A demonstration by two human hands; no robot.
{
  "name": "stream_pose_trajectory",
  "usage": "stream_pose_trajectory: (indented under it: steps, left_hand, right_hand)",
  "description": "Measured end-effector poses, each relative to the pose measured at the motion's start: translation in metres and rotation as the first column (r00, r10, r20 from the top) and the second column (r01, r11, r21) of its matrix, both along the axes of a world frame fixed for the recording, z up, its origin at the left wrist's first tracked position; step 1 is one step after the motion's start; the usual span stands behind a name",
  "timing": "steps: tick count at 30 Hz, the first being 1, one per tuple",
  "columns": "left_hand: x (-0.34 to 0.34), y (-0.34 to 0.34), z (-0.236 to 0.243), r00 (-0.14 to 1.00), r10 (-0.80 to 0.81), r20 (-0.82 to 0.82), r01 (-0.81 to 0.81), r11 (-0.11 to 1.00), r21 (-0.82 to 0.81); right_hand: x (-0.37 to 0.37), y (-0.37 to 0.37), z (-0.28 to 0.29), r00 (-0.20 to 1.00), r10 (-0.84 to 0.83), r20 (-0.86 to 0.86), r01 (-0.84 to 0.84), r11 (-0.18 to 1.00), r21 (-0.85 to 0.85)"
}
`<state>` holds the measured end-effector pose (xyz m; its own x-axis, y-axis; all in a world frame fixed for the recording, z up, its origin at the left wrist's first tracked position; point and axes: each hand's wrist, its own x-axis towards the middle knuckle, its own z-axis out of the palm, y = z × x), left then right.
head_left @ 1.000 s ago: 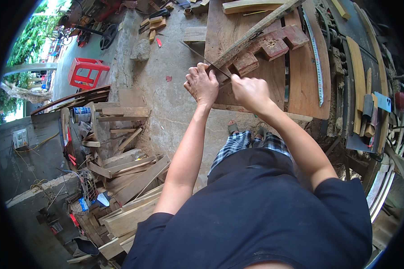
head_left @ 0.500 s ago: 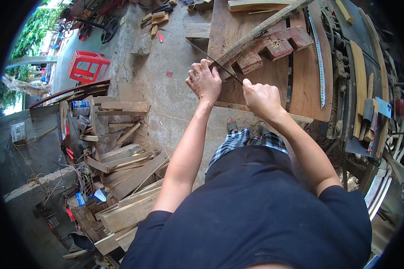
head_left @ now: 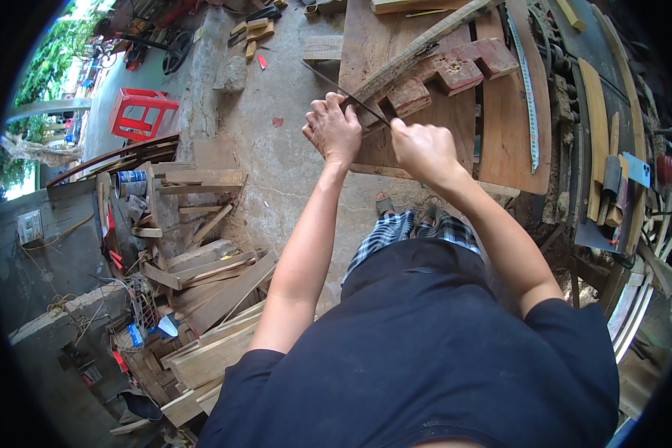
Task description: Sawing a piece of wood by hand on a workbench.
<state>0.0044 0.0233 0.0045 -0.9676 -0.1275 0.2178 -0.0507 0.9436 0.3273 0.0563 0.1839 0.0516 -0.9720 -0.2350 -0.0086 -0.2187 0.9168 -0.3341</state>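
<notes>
My right hand (head_left: 425, 153) is closed around the near end of a long, thin, dark tool (head_left: 328, 78); whether it is a file or a narrow saw I cannot tell. The tool lies slantwise across the near end of a long wooden strip (head_left: 425, 48), its far tip pointing up and left. My left hand (head_left: 332, 131) is closed on that end of the strip, its fingers partly hidden. Under the strip sits a notched reddish wooden block (head_left: 467, 71), on a broad brown wooden board (head_left: 444, 127).
A tape measure strip (head_left: 526, 97) lies along the board's right side. Further right are wood strips (head_left: 594, 112) and a dark-bladed tool (head_left: 611, 187). Scrap planks (head_left: 220, 351) are piled at lower left. A red plastic stool (head_left: 143, 113) stands at upper left. A small block (head_left: 322, 48) lies beyond my left hand.
My right hand has moved slightly forward and left with the dark tool across the strip. My left hand stays at the strip's end. The whole view has shifted a little.
</notes>
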Motion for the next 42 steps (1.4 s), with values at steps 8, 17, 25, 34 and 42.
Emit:
stream_pose_trajectory:
  steps: [8,17,25,34,42]
  left_hand:
    - [-0.001,-0.007,-0.001,1.0,0.001,0.01,-0.001,1.0,-0.011]
    - [-0.005,0.0,0.002,1.0,-0.024,0.004,0.024,1.0,-0.011]
    - [-0.001,-0.003,0.0,1.0,-0.003,-0.01,0.003,1.0,-0.013]
    - [-0.001,-0.008,-0.001,1.0,0.004,0.011,-0.004,1.0,-0.006]
    - [-0.006,0.001,0.002,1.0,-0.019,-0.002,0.019,1.0,-0.012]
  right_hand:
    - [0.001,-0.005,-0.004,1.0,0.009,0.025,-0.008,0.999,-0.052]
    - [-0.034,-0.023,-0.008,0.999,-0.04,-0.001,0.04,0.999,-0.007]
    - [0.001,-0.002,0.001,0.998,0.009,0.068,-0.008,1.0,-0.003]
    - [-0.003,-0.006,-0.004,0.998,0.003,0.059,0.0,0.999,-0.053]
    - [-0.045,-0.029,-0.02,0.998,-0.005,-0.062,0.001,0.998,-0.063]
